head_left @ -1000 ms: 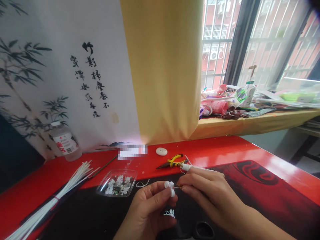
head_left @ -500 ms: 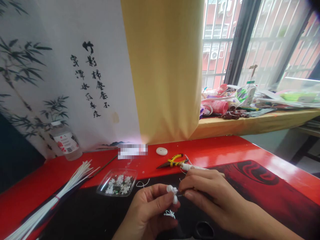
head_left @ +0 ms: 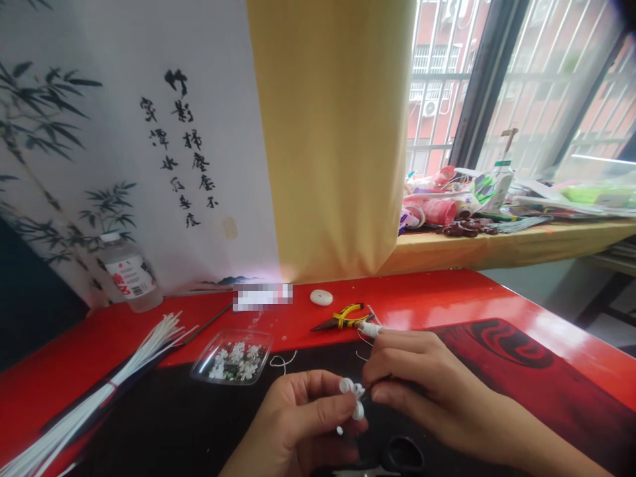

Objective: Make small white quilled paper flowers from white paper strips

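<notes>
Between the thumb and fingers of my left hand (head_left: 293, 417) is a small white piece with rounded, curled lobes (head_left: 346, 385), like a little flower. A tiny white end (head_left: 340, 430) shows below the thumb. My right hand (head_left: 422, 377) is closed in a pinch on a thin, dark-tipped tool (head_left: 366, 392), its tip touching or very near the white piece. Most of that tool is hidden by the fingers, so its kind is unclear. Just beyond the right hand lies a spool of white thread (head_left: 370, 328), partly covered by it.
Yellow-handled pliers (head_left: 342, 319) and a white oval object (head_left: 321, 297) lie behind the hands. At left are a clear dish (head_left: 199, 371) of small white flowers, a bundle of white strips (head_left: 124, 374) and a bottle (head_left: 132, 275). Black-handled scissors (head_left: 405, 454) lie near the front.
The white piece and both hands have shifted slightly right and down, and the piece is turned. The white loops seen under the left thumb are now mostly hidden.
</notes>
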### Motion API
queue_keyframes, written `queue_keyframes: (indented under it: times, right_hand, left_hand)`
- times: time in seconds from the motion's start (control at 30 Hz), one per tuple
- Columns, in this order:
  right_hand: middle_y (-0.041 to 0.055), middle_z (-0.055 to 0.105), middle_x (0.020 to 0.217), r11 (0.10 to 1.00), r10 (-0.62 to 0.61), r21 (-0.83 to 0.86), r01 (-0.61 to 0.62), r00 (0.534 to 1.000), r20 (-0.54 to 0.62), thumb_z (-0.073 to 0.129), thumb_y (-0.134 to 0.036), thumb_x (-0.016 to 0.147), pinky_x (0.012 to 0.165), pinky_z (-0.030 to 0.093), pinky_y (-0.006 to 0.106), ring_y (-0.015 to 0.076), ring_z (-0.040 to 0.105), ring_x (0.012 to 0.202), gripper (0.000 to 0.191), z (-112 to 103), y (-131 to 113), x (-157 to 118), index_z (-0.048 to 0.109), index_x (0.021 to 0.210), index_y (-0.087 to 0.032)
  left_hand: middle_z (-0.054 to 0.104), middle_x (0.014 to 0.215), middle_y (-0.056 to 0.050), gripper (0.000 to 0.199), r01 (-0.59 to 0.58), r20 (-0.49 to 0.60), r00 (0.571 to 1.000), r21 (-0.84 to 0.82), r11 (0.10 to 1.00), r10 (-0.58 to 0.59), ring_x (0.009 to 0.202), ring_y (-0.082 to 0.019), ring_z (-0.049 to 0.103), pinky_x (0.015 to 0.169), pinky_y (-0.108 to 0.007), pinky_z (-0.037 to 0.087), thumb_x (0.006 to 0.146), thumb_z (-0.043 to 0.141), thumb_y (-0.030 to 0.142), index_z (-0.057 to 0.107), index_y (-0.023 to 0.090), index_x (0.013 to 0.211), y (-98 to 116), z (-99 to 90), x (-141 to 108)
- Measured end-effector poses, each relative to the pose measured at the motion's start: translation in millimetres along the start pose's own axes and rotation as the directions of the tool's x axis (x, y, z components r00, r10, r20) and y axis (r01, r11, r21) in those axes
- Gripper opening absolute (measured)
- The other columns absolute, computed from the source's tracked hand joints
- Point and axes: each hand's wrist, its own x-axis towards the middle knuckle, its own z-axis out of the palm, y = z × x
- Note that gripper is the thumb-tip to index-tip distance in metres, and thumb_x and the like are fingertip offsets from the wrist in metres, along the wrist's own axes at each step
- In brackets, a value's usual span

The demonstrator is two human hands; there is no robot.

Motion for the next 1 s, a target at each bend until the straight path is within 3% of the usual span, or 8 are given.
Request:
queue_keyframes:
  times: [0.3, 0.43, 0.5, 0.6, 0.77, 0.87, 1.0]
  right_hand:
    - [0.0013, 0.055, 0.072, 0.981, -0.185, -0.071, 0.178, 0.978, -0.102, 0.049, -0.022, 0.084, 0.060, 0.033, 0.026, 0.0117, 0.046, 0.065, 0.008, 1.8, 2.5, 1.1, 0.056, 0.085, -0.017]
    - [0.0014, 0.056, 0.070, 0.981, -0.196, -0.033, 0.193, 0.972, -0.133, 0.051, -0.025, 0.084, 0.060, 0.034, 0.025, 0.0115, 0.046, 0.064, 0.011, 2.6, 0.9, 1.1, 0.058, 0.085, -0.017]
    - [0.0010, 0.056, 0.069, 0.986, -0.133, 0.088, 0.143, 0.985, -0.106, 0.049, -0.026, 0.084, 0.059, 0.035, 0.024, 0.0107, 0.048, 0.063, 0.014, 1.9, -1.0, 0.9, 0.059, 0.082, -0.017]
    - [0.0010, 0.056, 0.068, 0.940, 0.023, 0.339, -0.031, 0.999, 0.028, 0.047, -0.028, 0.085, 0.057, 0.037, 0.021, 0.0093, 0.050, 0.061, 0.020, 1.1, -3.3, 0.9, 0.061, 0.078, -0.015]
    - [0.0026, 0.054, 0.067, 0.641, 0.157, 0.693, -0.329, 0.941, 0.301, 0.047, -0.036, 0.084, 0.046, 0.035, 0.017, 0.0065, 0.048, 0.053, 0.030, 5.6, 1.3, 0.4, 0.062, 0.078, -0.010]
    - [0.0021, 0.054, 0.062, 0.524, 0.165, 0.730, -0.438, 0.894, 0.417, 0.049, -0.040, 0.082, 0.042, 0.030, 0.015, 0.0042, 0.043, 0.047, 0.036, 8.2, 5.6, 0.2, 0.062, 0.078, -0.007]
    - [0.0001, 0.049, 0.053, 0.556, 0.139, 0.692, -0.461, 0.872, 0.469, 0.044, -0.043, 0.084, 0.043, 0.026, 0.016, 0.0037, 0.039, 0.044, 0.043, 5.8, 4.2, 1.0, 0.065, 0.081, -0.005]
  left_hand:
    - [0.066, 0.057, -0.003, 0.018, -0.116, -0.079, 0.988, 0.181, 0.977, 0.132, 0.055, -0.010, 0.058, 0.051, -0.018, 0.045, 0.054, 0.075, 0.024, 0.063, 0.012, 0.061, 2.6, 4.8, -8.0]
    - [0.066, 0.057, -0.002, 0.016, -0.144, -0.066, 0.984, 0.231, 0.962, 0.163, 0.055, -0.010, 0.057, 0.051, -0.018, 0.045, 0.056, 0.074, 0.023, 0.064, 0.012, 0.061, 3.1, 5.6, -10.2]
    - [0.066, 0.057, -0.002, 0.016, -0.143, -0.043, 0.987, 0.212, 0.967, 0.155, 0.055, -0.010, 0.058, 0.052, -0.018, 0.045, 0.056, 0.074, 0.022, 0.064, 0.012, 0.061, 3.1, 5.4, -10.4]
    - [0.066, 0.057, -0.002, 0.014, -0.142, -0.004, 0.989, 0.185, 0.973, 0.145, 0.056, -0.010, 0.059, 0.053, -0.018, 0.045, 0.057, 0.074, 0.020, 0.064, 0.012, 0.061, 2.4, 3.7, -9.1]
    - [0.068, 0.060, -0.005, 0.015, -0.120, 0.090, 0.990, 0.165, 0.979, 0.107, 0.057, -0.010, 0.059, 0.054, -0.018, 0.044, 0.058, 0.074, 0.020, 0.063, 0.011, 0.063, 0.8, -1.5, -4.5]
    - [0.068, 0.059, -0.004, 0.015, -0.046, 0.119, 0.992, 0.147, 0.988, 0.029, 0.055, -0.010, 0.060, 0.053, -0.018, 0.044, 0.058, 0.074, 0.020, 0.063, 0.011, 0.063, 0.9, -3.3, -3.2]
    - [0.066, 0.057, -0.003, 0.012, 0.045, 0.157, 0.986, 0.090, 0.995, -0.059, 0.054, -0.009, 0.060, 0.051, -0.016, 0.043, 0.059, 0.073, 0.018, 0.063, 0.011, 0.063, 1.6, -3.2, -2.8]
